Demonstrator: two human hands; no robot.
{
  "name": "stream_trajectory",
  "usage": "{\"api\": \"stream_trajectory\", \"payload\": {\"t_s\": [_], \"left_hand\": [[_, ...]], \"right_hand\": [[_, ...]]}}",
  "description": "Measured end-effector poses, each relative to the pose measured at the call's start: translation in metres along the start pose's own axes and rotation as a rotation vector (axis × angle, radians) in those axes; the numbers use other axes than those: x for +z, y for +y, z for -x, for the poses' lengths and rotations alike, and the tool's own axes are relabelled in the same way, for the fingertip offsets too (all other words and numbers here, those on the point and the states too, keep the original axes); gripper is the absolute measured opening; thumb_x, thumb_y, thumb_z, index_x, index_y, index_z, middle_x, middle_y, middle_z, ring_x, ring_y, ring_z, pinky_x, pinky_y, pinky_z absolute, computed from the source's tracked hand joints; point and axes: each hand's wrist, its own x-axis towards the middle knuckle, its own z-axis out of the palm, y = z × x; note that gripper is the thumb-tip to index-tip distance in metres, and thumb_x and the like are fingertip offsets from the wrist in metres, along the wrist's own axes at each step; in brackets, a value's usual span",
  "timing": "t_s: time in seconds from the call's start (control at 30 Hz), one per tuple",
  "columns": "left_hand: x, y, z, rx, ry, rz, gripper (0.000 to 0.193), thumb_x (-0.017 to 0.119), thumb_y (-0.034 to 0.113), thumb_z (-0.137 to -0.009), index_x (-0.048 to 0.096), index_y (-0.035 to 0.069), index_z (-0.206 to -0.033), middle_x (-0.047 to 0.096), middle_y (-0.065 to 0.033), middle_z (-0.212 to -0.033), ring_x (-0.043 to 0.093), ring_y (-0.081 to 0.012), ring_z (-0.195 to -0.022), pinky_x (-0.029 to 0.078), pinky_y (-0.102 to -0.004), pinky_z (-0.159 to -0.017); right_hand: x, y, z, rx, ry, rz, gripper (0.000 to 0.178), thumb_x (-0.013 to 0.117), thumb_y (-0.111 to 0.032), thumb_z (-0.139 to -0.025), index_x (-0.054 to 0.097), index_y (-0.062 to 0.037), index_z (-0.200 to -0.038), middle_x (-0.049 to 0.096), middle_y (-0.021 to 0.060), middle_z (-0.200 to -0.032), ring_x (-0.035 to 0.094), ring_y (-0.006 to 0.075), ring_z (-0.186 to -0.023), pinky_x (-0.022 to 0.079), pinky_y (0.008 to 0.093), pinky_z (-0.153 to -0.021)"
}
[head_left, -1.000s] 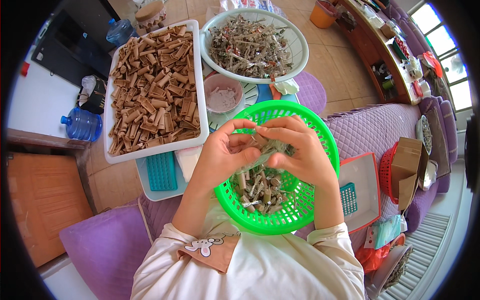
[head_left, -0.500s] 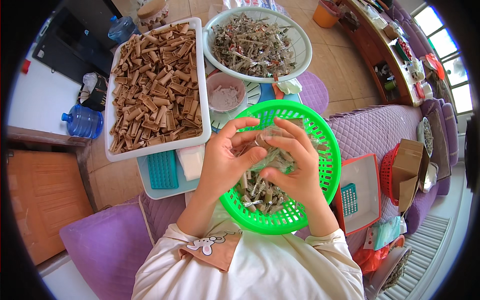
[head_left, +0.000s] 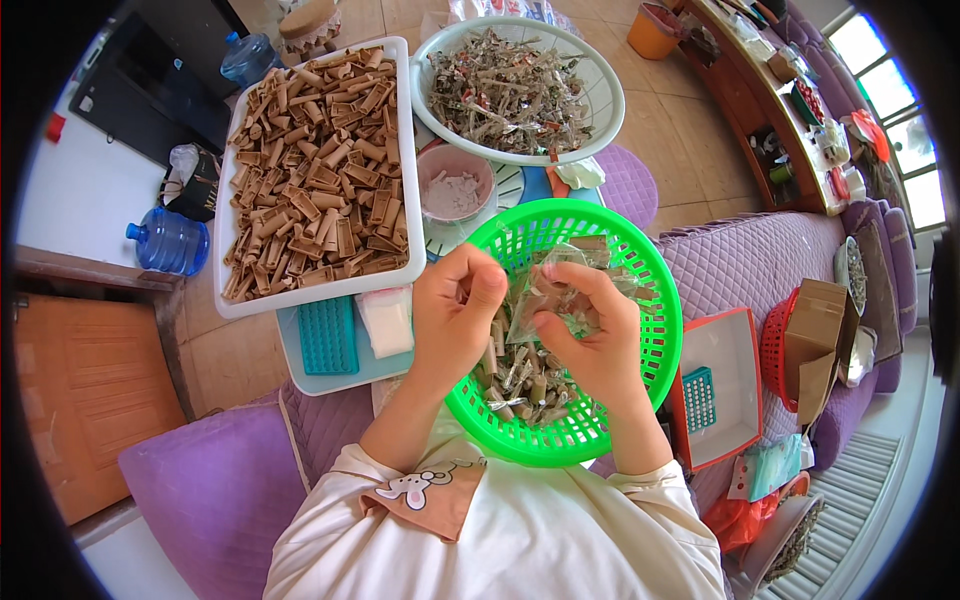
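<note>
A bright green basket [head_left: 672,330] stands in front of me, holding small brown pieces [head_left: 540,400] with clear wrapping on many of them. Over its middle, my right hand [head_left: 610,340] pinches a crinkled clear plastic bag [head_left: 545,300] between thumb and fingers. Just left of the bag, above the basket's left side, is my left hand [head_left: 455,315]. Its fingers are curled in with the thumb pressed on them; whatever is inside, if anything, is hidden.
At the left lies a white tray [head_left: 414,200] heaped with brown trough-shaped pieces. Beyond the green basket are a pale colander [head_left: 610,130] of wrapped pieces and a pink bowl [head_left: 485,200] of white bits. A teal tray [head_left: 328,335] sits lower left, a red-edged box [head_left: 728,420] to the right.
My hands were together around the clear plastic; now they are apart. The left hand has let go of the plastic and curled, moving slightly left, while the right keeps the bag.
</note>
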Motion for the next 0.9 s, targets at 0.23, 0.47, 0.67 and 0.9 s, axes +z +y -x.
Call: {"api": "stream_trajectory", "payload": {"t_s": [0.23,0.47,0.67,0.9], "left_hand": [[0.002,0.011,-0.008,0.155,-0.206,-0.498,0.021,0.063,0.021,-0.076,0.051,0.007,-0.067,0.035,0.0026,-0.043,0.031,-0.0052,-0.037,0.025,-0.0209,-0.038],[0.005,0.016,-0.003,0.237,-0.032,-0.685,0.007,0.059,0.011,-0.075,0.056,0.005,-0.072,0.055,-0.0045,-0.061,0.049,-0.0145,-0.045,0.037,-0.0251,-0.044],[0.008,0.018,0.000,0.220,0.032,-0.711,0.006,0.059,0.011,-0.076,0.056,0.006,-0.074,0.055,-0.0052,-0.062,0.048,-0.0171,-0.046,0.037,-0.0274,-0.048],[0.007,0.019,0.005,0.162,-0.047,-0.757,0.008,0.058,0.012,-0.079,0.055,0.004,-0.079,0.057,-0.0088,-0.067,0.052,-0.0220,-0.052,0.040,-0.0283,-0.049]], "right_hand": [[-0.003,-0.006,-0.002,-0.200,-0.069,0.252,0.032,0.061,0.003,-0.067,0.054,-0.0026,-0.097,0.057,0.0117,-0.087,0.060,0.0266,-0.074,0.048,0.0317,-0.061],[-0.003,-0.009,0.000,-0.197,-0.143,0.321,0.031,0.060,0.000,-0.068,0.054,-0.0049,-0.098,0.056,0.0113,-0.087,0.058,0.0286,-0.072,0.049,0.0351,-0.059],[0.001,-0.007,0.002,-0.233,-0.116,0.345,0.028,0.059,-0.001,-0.070,0.054,-0.0055,-0.098,0.056,0.0108,-0.090,0.059,0.0278,-0.072,0.049,0.0350,-0.060],[0.002,0.014,0.011,-0.151,-0.315,0.317,0.034,0.060,-0.002,-0.072,0.051,-0.0044,-0.105,0.057,0.0119,-0.089,0.060,0.0274,-0.074,0.050,0.0318,-0.063]]}}
